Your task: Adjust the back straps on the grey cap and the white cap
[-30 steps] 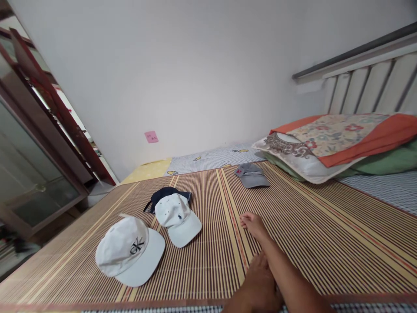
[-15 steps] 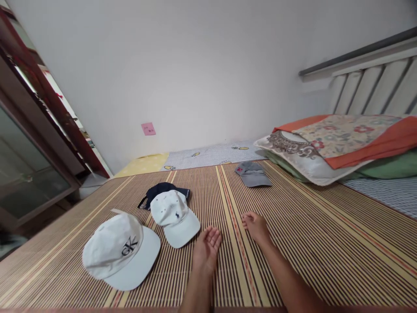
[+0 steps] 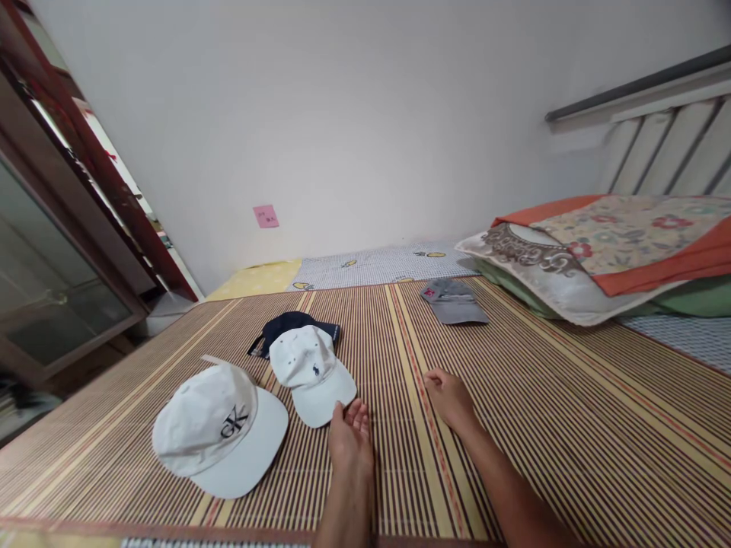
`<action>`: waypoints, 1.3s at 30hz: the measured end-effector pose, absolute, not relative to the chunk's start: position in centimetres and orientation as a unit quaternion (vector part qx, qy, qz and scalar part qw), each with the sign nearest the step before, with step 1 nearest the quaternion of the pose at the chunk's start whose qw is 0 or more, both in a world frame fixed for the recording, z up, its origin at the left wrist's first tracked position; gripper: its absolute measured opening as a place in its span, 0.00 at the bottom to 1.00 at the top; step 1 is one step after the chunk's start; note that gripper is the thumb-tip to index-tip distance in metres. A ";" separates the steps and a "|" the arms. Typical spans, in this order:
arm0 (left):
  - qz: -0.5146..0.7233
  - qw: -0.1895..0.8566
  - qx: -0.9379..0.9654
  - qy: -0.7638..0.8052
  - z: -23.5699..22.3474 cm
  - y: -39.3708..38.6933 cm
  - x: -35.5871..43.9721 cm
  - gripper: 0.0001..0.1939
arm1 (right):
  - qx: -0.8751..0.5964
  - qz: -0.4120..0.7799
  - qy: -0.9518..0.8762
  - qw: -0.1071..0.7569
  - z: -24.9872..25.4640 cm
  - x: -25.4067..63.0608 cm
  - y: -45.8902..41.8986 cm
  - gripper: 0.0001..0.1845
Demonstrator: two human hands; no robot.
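My left hand (image 3: pixel 349 438) is at the brim of a white cap (image 3: pixel 302 358) with a small dark emblem. Its thumb overlaps the brim's edge, while the fingers stay loosely curled and apart beside it; no grip on the brim shows. Behind that cap, and partly covered by it, is a dark navy cap (image 3: pixel 285 326). Nearer and to the left sits a larger white cap (image 3: pixel 205 418) with black letters. My right hand (image 3: pixel 451 397) rests over the mat with its fingers curled in and nothing visible in them. A grey cap (image 3: pixel 454 302) lies farther back.
A striped bamboo mat (image 3: pixel 388 472) covers the bed. Stacked pillows (image 3: pixel 571 285) with an orange-edged cloth (image 3: pixel 628 236) stand at the right, below a radiator (image 3: pixel 668 148). A pink note (image 3: pixel 266 216) is on the wall. A glass-fronted cabinet (image 3: pixel 57 297) stands at the left.
My left hand has moved left to the brim of the white cap with the emblem. The right hand has barely moved, its fingers curled in a little more. The view has shifted slightly.
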State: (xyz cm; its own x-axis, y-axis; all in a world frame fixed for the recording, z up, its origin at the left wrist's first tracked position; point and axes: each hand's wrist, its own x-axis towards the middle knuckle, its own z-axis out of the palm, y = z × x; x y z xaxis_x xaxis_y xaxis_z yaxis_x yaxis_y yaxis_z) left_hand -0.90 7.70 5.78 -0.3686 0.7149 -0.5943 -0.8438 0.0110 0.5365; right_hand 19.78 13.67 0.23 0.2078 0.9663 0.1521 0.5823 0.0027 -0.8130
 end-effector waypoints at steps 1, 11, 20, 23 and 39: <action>0.705 0.552 -0.072 0.440 5.8 7.8 -1.0 0.11 | -0.667 0.237 -0.583 0.400 0.3 19.7 13.6 0.11; 0.747 0.535 -0.007 0.395 5.7 8.4 -1.2 0.04 | -0.659 0.233 -0.596 0.395 0.5 19.8 13.6 0.11; 0.760 0.500 0.071 0.411 5.2 8.2 -0.2 0.10 | -0.662 0.228 -0.596 0.394 0.6 19.8 13.6 0.10; 0.765 0.482 0.096 0.416 5.2 8.0 0.3 0.15 | -0.659 0.227 -0.597 0.397 0.5 19.9 13.6 0.10; 0.657 0.502 0.294 0.480 4.3 4.6 4.7 0.26 | -0.621 0.303 -0.558 0.459 -0.7 20.3 14.6 0.14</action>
